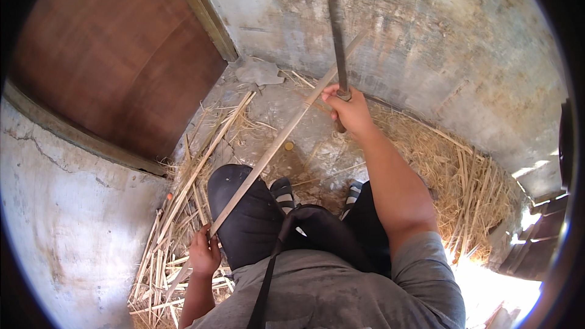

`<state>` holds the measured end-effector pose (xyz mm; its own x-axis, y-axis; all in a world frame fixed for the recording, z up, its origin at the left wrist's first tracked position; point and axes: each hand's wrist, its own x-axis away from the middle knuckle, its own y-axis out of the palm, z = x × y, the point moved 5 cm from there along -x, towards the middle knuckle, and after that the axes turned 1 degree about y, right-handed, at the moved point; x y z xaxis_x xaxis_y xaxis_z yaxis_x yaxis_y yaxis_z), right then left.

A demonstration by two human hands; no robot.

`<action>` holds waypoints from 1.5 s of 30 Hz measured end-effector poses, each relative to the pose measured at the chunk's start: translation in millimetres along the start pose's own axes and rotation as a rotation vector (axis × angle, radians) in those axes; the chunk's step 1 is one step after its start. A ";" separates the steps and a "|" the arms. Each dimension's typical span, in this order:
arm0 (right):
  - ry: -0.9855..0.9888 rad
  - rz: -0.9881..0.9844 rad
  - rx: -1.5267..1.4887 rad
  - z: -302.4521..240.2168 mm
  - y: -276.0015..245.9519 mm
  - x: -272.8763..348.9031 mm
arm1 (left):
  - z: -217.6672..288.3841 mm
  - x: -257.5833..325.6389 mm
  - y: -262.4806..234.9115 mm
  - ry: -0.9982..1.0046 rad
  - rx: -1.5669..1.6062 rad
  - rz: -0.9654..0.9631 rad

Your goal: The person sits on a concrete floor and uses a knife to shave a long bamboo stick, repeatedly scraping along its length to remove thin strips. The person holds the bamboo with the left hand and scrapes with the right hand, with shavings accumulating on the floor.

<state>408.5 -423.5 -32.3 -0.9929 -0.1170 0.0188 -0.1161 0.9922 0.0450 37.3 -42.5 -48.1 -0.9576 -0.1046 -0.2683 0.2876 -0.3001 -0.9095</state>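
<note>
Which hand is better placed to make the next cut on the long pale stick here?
Probably the right hand: it grips the dark long-bladed knife, raised above the far part of the long pale bamboo stick. The left hand is closed on the stick's near end by the knee, steadying it.

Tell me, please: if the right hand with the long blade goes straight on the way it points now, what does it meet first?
The right hand points its blade up toward the grey plastered wall. That wall is probably the first thing in the line; nothing shows between them. The bamboo strip crosses just beside the hand. Depth is unclear.
</note>
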 end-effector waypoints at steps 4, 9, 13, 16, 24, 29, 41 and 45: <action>-0.038 0.022 0.527 -9.8 -2.3 4.7 | 7.1 -8.7 -17.2 -0.222 0.213 -0.179; -0.123 -0.279 0.776 -11.3 36.6 34.0 | 10.2 -18.7 -19.4 -0.228 0.302 -0.379; -0.239 -0.487 1.069 -6.4 67.5 48.4 | 0.2 -16.7 -14.1 -0.236 0.202 -0.344; -0.214 -0.544 1.102 -2.2 69.3 45.0 | -5.8 -8.9 -6.1 -0.218 0.028 -0.268; -0.133 -0.360 1.038 13.7 41.6 18.2 | -8.1 -4.0 4.4 -0.137 -0.167 -0.109; -0.242 -0.519 1.073 31.9 53.9 21.2 | -15.6 0.9 8.1 -0.121 -0.183 -0.090; -0.202 -0.461 1.141 6.7 80.2 54.0 | -13.5 14.1 -2.3 -0.226 -0.139 -0.126; -0.125 -0.452 1.123 64.5 41.9 0.2 | -13.6 1.7 -11.7 -0.201 -0.172 -0.189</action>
<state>401.9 -379.2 -94.8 -0.8461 -0.5180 0.1259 -0.3466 0.3551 -0.8682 32.1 -26.3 -42.3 -0.9668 -0.2527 -0.0370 0.0819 -0.1697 -0.9821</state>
